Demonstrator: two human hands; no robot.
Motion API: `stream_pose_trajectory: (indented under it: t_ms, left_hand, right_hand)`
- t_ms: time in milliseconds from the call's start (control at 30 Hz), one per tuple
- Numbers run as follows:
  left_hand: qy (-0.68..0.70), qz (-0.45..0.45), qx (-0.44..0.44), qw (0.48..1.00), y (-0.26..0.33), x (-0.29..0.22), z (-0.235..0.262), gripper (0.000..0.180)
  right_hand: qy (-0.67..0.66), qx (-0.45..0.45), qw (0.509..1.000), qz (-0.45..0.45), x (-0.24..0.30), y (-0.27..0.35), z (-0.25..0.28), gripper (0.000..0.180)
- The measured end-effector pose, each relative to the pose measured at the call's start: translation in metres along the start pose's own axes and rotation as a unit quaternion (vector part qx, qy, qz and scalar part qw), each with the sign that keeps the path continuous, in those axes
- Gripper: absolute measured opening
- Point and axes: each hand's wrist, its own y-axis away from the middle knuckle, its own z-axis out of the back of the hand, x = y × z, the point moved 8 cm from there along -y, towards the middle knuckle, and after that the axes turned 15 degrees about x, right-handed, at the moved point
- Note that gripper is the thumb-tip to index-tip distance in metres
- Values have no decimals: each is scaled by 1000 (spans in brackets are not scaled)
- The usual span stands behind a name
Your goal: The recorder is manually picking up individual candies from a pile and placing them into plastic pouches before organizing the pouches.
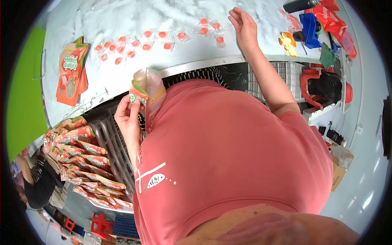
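Observation:
My left hand (130,116) pinches the edge of a printed pouch (152,87) at the table's front edge. The pouch's mouth gapes wide and shows its pale inside. My right hand (245,29) rests over the table at the far right of a row of sachets, fingers loosely stretched, with nothing seen in it. Several small clear sachets (162,34), each with a round orange-red piece, lie scattered across the middle of the white table (163,12). To the left, a stack of flat red-orange pouches (70,77) lies on the tabletop.
Left of my body, a grey plastic crate (110,151) holds rows of filled pouches (92,161). Blue holder (310,30), yellow object (288,43) and dark bottle (301,5) crowd the table's right end. A white basket (281,77) sits below. Another person (41,183) is at lower left.

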Motion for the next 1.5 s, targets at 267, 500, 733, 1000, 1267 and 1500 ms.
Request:
stream_pose_trajectory:
  t_ms: [267, 500, 733, 1000, 1267, 1500]
  left_hand:
    - [3, 10, 6, 1000, -3, 3, -3, 17]
    - [11, 27, 15, 999, -2, 7, -2, 19]
    - [-7, 0, 16, 1000, 0, 3, -4, 16]
    - [5, -14, 0, 1000, 6, 3, 1, 17]
    - [12, 1, 6, 1000, 7, 4, 2, 17]
    - [-9, -21, -6, 1000, 15, 9, 10, 17]
  right_hand:
    - [532, 191, 812, 143, 31, 33, -91, 48]
    - [664, 226, 686, 194, 21, 40, -118, 45]
    - [574, 318, 715, 243, 11, 52, -192, 43]
    - [567, 323, 713, 256, -20, 44, -211, 44]
    - [586, 354, 675, 275, 10, 42, -255, 41]
    - [651, 331, 642, 236, -34, 27, -222, 42]
